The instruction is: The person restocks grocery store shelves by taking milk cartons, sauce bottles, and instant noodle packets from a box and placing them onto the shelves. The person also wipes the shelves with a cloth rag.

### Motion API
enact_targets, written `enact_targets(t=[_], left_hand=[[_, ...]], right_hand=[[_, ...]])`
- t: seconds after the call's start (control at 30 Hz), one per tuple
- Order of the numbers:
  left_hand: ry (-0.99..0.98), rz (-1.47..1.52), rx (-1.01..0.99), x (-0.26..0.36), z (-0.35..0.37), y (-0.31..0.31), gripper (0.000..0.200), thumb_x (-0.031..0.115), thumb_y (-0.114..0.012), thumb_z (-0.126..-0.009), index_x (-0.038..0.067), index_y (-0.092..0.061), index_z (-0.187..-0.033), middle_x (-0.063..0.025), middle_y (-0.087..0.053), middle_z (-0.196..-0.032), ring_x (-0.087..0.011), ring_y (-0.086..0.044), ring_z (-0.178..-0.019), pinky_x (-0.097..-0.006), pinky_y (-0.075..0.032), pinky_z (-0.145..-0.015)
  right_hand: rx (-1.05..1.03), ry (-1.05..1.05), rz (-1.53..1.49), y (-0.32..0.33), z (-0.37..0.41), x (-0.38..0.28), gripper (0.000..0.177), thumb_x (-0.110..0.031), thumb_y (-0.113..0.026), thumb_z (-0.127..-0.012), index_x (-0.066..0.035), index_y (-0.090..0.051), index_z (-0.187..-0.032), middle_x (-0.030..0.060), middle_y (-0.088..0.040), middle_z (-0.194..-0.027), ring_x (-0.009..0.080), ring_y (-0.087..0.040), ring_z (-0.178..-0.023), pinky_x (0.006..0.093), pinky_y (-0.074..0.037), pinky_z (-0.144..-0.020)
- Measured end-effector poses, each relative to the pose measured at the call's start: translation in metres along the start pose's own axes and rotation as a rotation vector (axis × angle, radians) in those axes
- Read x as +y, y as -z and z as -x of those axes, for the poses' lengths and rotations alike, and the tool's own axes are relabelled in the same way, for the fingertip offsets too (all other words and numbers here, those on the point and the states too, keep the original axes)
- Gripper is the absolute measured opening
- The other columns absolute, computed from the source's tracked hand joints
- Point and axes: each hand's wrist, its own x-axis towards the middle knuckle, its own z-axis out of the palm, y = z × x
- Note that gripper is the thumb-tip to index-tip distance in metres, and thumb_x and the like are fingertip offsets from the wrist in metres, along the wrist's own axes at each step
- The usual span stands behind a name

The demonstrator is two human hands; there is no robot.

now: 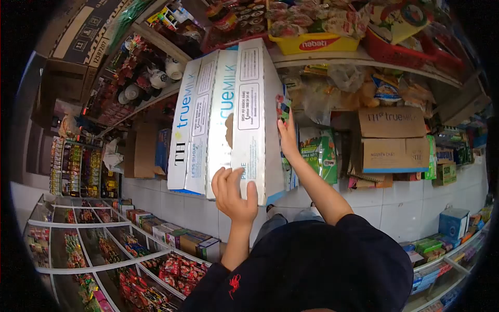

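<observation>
Large white TH true MILK cartons (221, 156) stand close together in front of me, their printed faces toward me. One has a torn brown hole (228, 130) at its edge. My left hand (236, 200) is at the lower front of the nearest carton, fingers spread and thumb apart. My right hand (287, 136) is at the right side of that carton, thumb toward it and fingers pointing up. A small red and green pack (283, 108) shows beside those fingers; the exact grip is partly hidden.
A brown TH true MILK box (393, 140) stands on the right, near a green Milo bag (319, 156). Above is a shelf with a yellow nabati tray (314, 44). Racks of packaged goods (182, 273) line the lower left. A blue box (453, 223) sits lower right.
</observation>
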Motion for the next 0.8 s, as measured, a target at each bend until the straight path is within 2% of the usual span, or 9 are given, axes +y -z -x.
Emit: enact_targets(t=[0.1, 0.17, 0.27, 0.33, 0.4, 0.47, 0.5, 0.57, 0.8], left_hand=[[-0.177, 0.129, 0.201, -0.014, 0.006, -0.012, 0.030, 0.024, -0.046, -0.075, -0.001, -0.059, -0.086, -0.0189, -0.058, -0.091, -0.0374, -0.048, -0.094, -0.0434, -0.036, -0.085], [-0.108, 0.117, 0.193, -0.015, 0.010, -0.012, 0.034, 0.027, -0.043, -0.076, -0.002, -0.059, -0.087, -0.0240, -0.058, -0.098, -0.0409, -0.047, -0.100, -0.0440, -0.036, -0.088], [-0.085, 0.122, 0.140, -0.008, 0.003, -0.005, 0.031, 0.022, -0.049, -0.073, 0.000, -0.059, -0.092, -0.0286, -0.047, -0.116, -0.0446, -0.038, -0.114, -0.0471, -0.028, -0.096], [-0.147, 0.253, 0.064, -0.006, 0.016, 0.009, 0.031, 0.021, -0.055, -0.070, 0.002, -0.059, -0.094, -0.0246, -0.049, -0.116, -0.0401, -0.040, -0.114, -0.0498, -0.027, -0.095], [-0.551, 0.696, -0.636, 0.002, 0.027, 0.024, 0.040, 0.020, -0.062, -0.066, 0.005, -0.056, -0.103, -0.0185, -0.049, -0.118, -0.0330, -0.042, -0.114, -0.0517, -0.027, -0.094], [-0.508, 1.121, -1.029, 0.048, 0.012, 0.032, 0.052, 0.015, -0.066, -0.063, 0.006, -0.050, -0.111, -0.0134, -0.047, -0.116, -0.0284, -0.042, -0.112, -0.0472, -0.030, -0.095], [-0.499, 1.123, -1.026, 0.054, 0.018, 0.025, 0.052, 0.015, -0.066, -0.063, 0.006, -0.050, -0.111, -0.0134, -0.047, -0.116, -0.0284, -0.042, -0.112, -0.0472, -0.030, -0.095], [-0.387, 1.287, -1.389, 0.059, 0.026, 0.015, 0.058, 0.011, -0.065, -0.063, 0.006, -0.044, -0.117, -0.0129, -0.045, -0.115, -0.0288, -0.041, -0.112, -0.0415, -0.031, -0.096], [-0.571, 1.294, -1.386, 0.070, 0.022, -0.007, 0.034, 0.003, -0.061, -0.065, 0.000, -0.050, -0.096, -0.0116, -0.049, -0.097, -0.0281, -0.049, -0.093, -0.0382, -0.041, -0.079]], right_hand=[[-0.101, 0.058, 0.067, -0.017, -0.037, -0.032, 0.061, -0.024, -0.047, -0.086, -0.003, -0.018, -0.135, 0.0167, -0.027, -0.135, 0.0231, -0.033, -0.120, 0.0287, -0.024, -0.099], [-0.148, 0.183, 0.134, -0.026, -0.082, -0.040, 0.061, -0.026, -0.047, -0.086, -0.004, -0.018, -0.135, 0.0175, -0.029, -0.134, 0.0239, -0.035, -0.119, 0.0289, -0.027, -0.097], [-0.157, 0.081, 0.120, -0.030, -0.139, -0.041, 0.064, -0.028, -0.049, -0.086, -0.005, -0.016, -0.136, 0.0187, -0.033, -0.131, 0.0260, -0.038, -0.116, 0.0306, -0.032, -0.094], [-0.114, 0.103, 0.167, -0.028, -0.145, -0.040, 0.064, -0.027, -0.047, -0.086, -0.006, -0.014, -0.137, 0.0191, -0.032, -0.132, 0.0267, -0.038, -0.116, 0.0316, -0.031, -0.095], [-0.108, 0.132, 0.186, -0.017, -0.144, -0.008, 0.064, -0.028, -0.047, -0.087, -0.006, -0.013, -0.137, 0.0189, -0.031, -0.132, 0.0267, -0.038, -0.116, 0.0317, -0.031, -0.095], [-0.065, 0.131, 0.260, -0.006, -0.123, 0.004, 0.065, -0.030, -0.046, -0.087, -0.006, -0.012, -0.137, 0.0175, -0.028, -0.135, 0.0267, -0.035, -0.118, 0.0320, -0.029, -0.097], [-0.070, 0.125, 0.262, -0.002, -0.110, 0.007, 0.065, -0.030, -0.046, -0.087, -0.006, -0.012, -0.137, 0.0175, -0.028, -0.135, 0.0267, -0.035, -0.118, 0.0320, -0.029, -0.097], [0.005, -0.095, 0.180, 0.004, -0.090, 0.017, 0.065, -0.030, -0.047, -0.087, -0.006, -0.013, -0.137, 0.0164, -0.027, -0.136, 0.0263, -0.034, -0.119, 0.0317, -0.028, -0.097], [-0.033, -0.019, 0.040, -0.008, -0.089, -0.005, 0.063, -0.025, -0.050, -0.085, -0.004, -0.018, -0.135, 0.0159, -0.027, -0.136, 0.0251, -0.033, -0.119, 0.0310, -0.026, -0.098]])
